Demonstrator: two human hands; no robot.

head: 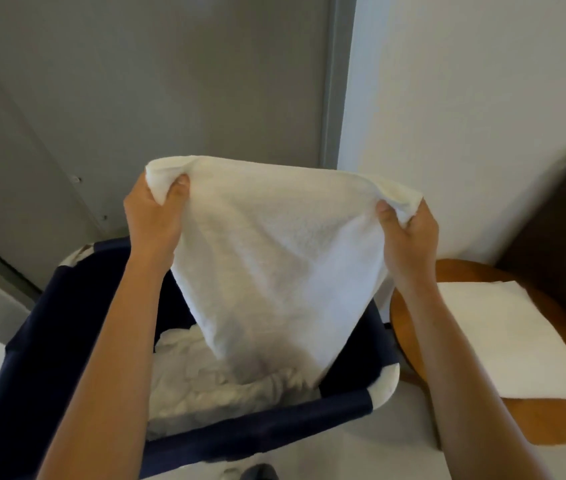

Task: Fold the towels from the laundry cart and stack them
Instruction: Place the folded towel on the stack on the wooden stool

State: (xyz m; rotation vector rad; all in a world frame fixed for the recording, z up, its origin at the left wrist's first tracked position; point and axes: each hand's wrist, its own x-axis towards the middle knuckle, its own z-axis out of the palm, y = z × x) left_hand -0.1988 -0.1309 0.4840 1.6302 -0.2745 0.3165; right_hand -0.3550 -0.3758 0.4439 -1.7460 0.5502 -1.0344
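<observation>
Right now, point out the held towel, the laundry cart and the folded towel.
held towel [274, 258], head view, middle of the hanging cloth.
laundry cart [257, 433], head view, its near navy rim.
folded towel [517, 344], head view, its flat top.

Cart [66, 341] left of table [413, 341] bearing towel [517, 344].

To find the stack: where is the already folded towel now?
In the head view the folded towel lies flat on the round wooden table at the right, beside the dark blue laundry cart and below the right hand.
</observation>
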